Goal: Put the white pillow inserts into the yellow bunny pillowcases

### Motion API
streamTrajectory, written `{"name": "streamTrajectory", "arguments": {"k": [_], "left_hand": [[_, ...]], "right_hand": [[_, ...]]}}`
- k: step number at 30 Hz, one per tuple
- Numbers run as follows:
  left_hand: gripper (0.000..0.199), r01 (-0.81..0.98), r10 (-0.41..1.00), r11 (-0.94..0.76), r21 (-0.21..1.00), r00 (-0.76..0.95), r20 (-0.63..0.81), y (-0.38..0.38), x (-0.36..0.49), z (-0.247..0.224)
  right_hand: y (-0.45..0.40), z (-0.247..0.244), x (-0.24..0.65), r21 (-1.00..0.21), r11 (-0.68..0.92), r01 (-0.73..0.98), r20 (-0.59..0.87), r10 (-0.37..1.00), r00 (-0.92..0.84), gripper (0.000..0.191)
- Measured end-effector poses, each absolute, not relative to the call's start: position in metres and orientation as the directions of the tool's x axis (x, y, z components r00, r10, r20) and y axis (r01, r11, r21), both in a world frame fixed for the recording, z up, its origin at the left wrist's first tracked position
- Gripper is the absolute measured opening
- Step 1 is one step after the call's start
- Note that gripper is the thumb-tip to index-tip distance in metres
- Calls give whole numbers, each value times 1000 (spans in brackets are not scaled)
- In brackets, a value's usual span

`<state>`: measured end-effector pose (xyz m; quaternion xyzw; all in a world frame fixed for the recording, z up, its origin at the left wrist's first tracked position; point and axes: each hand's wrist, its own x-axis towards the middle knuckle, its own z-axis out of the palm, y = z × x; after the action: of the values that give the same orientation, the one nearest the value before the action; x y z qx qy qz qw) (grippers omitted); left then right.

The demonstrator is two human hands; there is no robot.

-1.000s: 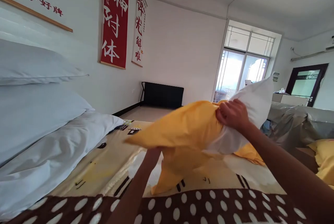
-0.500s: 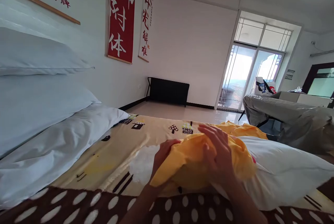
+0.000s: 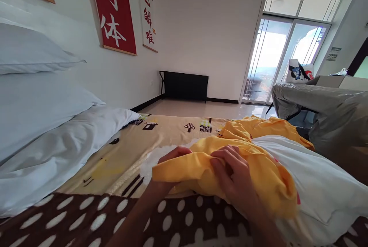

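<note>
Ideally, the left hand (image 3: 161, 188) and right hand (image 3: 234, 171), both grasping the yellow cloth (image 3: 258, 161), would gather its edge evenly, the white pillow (image 3: 319, 180) lying partly covered right of the grip.

From my end I see a printed blanket (image 3: 169, 130) spread out, beige with cartoon motifs, its near edge a dark brown polka-dot border (image 3: 71, 220). On its left side lies a wrinkled white pillow (image 3: 71, 158), lowest in a stack. On its right I've got a second white pillow (image 3: 324, 185), one end inside a yellow pillowcase (image 3: 267, 166), crumpled yellow fabric (image 3: 270, 126) just behind
</note>
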<state>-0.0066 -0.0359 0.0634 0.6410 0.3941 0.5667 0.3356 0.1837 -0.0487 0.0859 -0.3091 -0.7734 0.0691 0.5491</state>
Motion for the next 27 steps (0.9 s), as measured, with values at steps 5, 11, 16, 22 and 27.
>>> {"name": "streamTrajectory", "arguments": {"k": [5, 11, 16, 22, 27], "left_hand": [[49, 40, 901, -425, 904, 120, 418, -41, -14, 59], [33, 178, 780, -625, 760, 173, 601, -48, -13, 65], [21, 573, 566, -737, 357, 236, 790, -60, -2, 73], [11, 572, 576, -716, 400, 161, 802, -66, 5, 68], [14, 361, 775, -596, 717, 28, 631, -75, 3, 76]], "right_hand": [[-29, 73, 183, -607, 706, 366, 757, 653, -4, 18], [-14, 59, 181, -710, 639, 296, 702, 676, 226, 21], [-18, 54, 178, -688, 653, 317, 725, 606, 327, 19], [-25, 50, 175, -529, 759, 380, 848, 491, 201, 13], [-30, 51, 173, -455, 771, 446, 888, 430, 163, 6]]}}
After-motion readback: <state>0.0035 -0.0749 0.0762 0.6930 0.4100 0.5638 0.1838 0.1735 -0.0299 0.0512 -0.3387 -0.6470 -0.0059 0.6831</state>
